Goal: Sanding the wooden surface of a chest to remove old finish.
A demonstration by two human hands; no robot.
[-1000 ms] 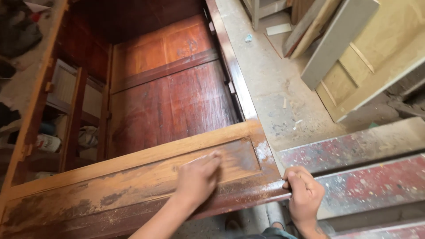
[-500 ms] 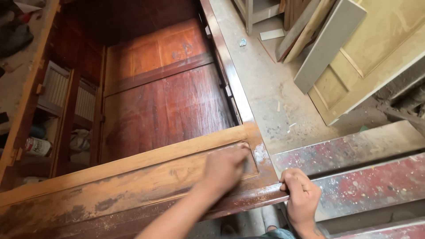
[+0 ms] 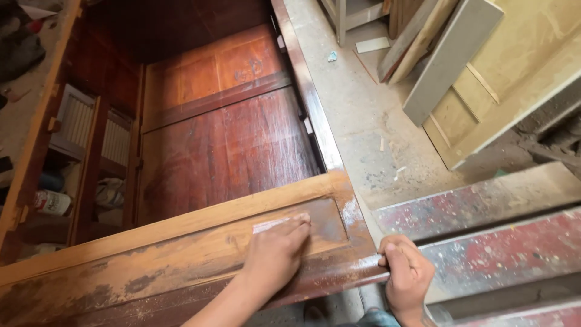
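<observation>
In the head view, the left hand (image 3: 273,254) lies flat on the recessed panel (image 3: 200,248) of the wooden cabinet (image 3: 230,151). Its fingers (image 3: 296,229) are together and press a small piece of sandpaper (image 3: 269,225), which shows pale just beyond the fingertips. The panel's long axis runs from lower left to upper right, and the bare, sanded wood stretches away to the left of this hand. The right hand (image 3: 404,275) is further from the sandpaper. Its fingers are closed around the dark red corner edge (image 3: 363,275) of the cabinet, beside the paint-spotted red beam (image 3: 502,248).
</observation>
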